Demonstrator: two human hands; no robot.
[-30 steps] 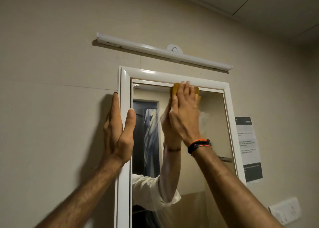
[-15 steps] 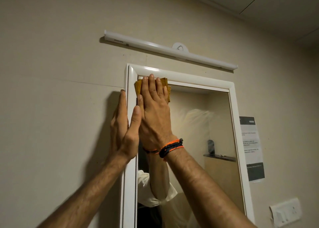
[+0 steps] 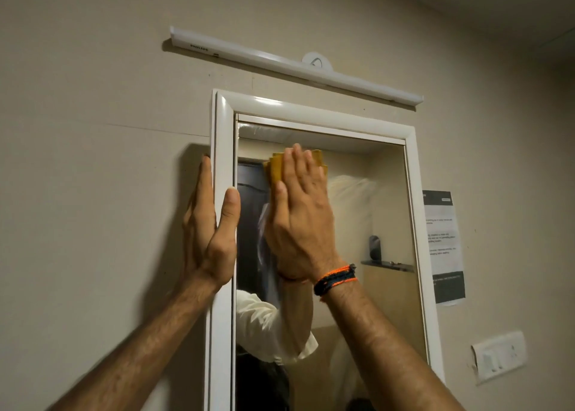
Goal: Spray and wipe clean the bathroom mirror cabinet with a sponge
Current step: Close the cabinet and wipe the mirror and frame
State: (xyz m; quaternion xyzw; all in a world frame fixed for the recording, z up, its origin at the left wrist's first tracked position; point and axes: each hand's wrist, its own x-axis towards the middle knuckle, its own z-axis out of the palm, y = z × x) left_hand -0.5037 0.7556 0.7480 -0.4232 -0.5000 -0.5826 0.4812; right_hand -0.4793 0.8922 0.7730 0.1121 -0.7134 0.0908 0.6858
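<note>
— Yellow, that sponge (image 3: 277,168), and where exactly is it on the glass?

— High on the mirror (image 3: 367,211), near the upper left corner, a little below the top rail of the white frame (image 3: 311,110). The right hand (image 3: 300,221) lies flat over it, fingers straight and close together, palm pressing it against the glass. Only the sponge's top and left edges show past the fingertips.

— So it isn't pinched?

— No, pressed under an open palm. It sits apart from the left rail; a strip of bare glass lies between the sponge and that rail.

— And the other hand?

— The left hand (image 3: 210,224) straddles the cabinet's left edge. The thumb lies on the front of the frame, the fingers stretch flat up the beige wall (image 3: 93,161) just beside it, with the frame's outer edge in the fork between them. Spread, not closed round anything.

— Room to move?

— To the right of the sponge the glass is open all the way to the right rail, and below the wrist, with its orange and dark bracelets (image 3: 336,278), it runs down out of view. Hazy white smears cover the middle of the mirror.

— Around the cabinet?

— A long white tube light (image 3: 295,65) hangs above the frame, apart from it. A printed notice (image 3: 443,245) is stuck just beside the right rail, and a switch plate (image 3: 499,356) sits lower right.
</note>
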